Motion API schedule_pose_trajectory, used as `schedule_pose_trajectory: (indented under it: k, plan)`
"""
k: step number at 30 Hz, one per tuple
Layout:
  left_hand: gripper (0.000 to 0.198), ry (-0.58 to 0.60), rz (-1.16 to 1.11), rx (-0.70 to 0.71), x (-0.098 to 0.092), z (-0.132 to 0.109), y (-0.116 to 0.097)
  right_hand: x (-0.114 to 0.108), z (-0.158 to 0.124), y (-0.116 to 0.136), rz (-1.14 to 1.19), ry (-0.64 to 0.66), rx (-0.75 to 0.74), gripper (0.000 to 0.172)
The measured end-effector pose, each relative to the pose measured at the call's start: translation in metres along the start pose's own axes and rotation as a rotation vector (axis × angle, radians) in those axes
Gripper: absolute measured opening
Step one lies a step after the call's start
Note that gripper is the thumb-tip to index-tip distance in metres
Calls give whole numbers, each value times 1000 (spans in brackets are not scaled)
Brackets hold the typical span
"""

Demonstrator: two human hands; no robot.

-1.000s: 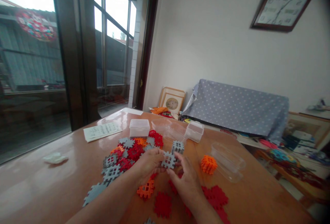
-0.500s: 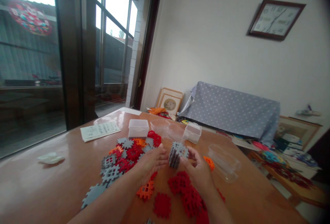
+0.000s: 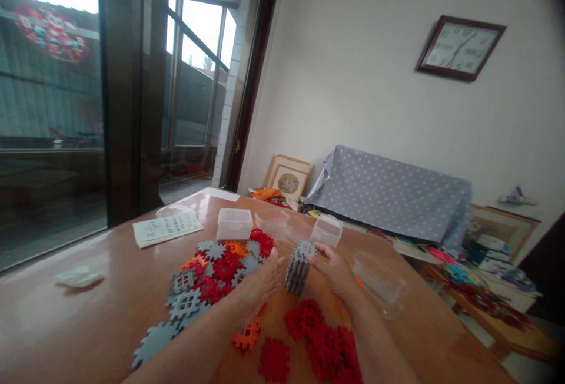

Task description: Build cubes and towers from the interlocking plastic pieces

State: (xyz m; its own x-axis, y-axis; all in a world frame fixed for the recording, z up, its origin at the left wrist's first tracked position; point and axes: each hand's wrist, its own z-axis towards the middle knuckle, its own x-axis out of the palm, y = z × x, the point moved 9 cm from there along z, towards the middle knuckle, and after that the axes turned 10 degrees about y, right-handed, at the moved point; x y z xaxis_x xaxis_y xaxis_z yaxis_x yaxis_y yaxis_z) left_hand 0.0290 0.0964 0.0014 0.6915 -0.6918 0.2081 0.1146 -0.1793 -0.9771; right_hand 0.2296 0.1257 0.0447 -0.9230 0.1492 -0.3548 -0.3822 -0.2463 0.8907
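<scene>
A stack of grey interlocking plastic tiles (image 3: 298,271) stands upright on the table between my hands. My right hand (image 3: 335,269) is at its right side, thumb and fingertips closed on the upper right edge. To the left of the stack is my left hand (image 3: 261,281), fingers straight and held flat, apart from the tiles by a small gap. A pile of mixed red, grey and orange tiles (image 3: 227,267) spreads beyond my left forearm. Nearer to me lie a heap of red tiles (image 3: 324,337), a single red tile (image 3: 274,360) and an orange tile (image 3: 247,335).
Two lidded plastic boxes stand at the back, a left box (image 3: 234,225) and a right box (image 3: 326,229). An open clear container (image 3: 380,284) lies right of my right hand. Written paper (image 3: 168,228) and a crumpled wrapper (image 3: 79,278) are on the left of the table (image 3: 110,313).
The grey tile that stuck out to the right in my right hand now sits in line with the stack. The stack looks more even, and my right hand's fingers have closed in toward it.
</scene>
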Motion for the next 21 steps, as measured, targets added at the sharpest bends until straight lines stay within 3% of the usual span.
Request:
schedule_pose_trajectory:
  k: [14, 17, 21]
  plan:
    - [92, -64, -83, -44, -10, 3, 11, 12, 0, -9, -14, 70, 19, 61]
    - [91, -44, -66, -22, -6, 3, 7, 9, -7, -14, 23, 32, 70, 65]
    - [91, -6, -89, 21, -2, 12, 9, 9, -25, -32, 258, -63, 168, 62]
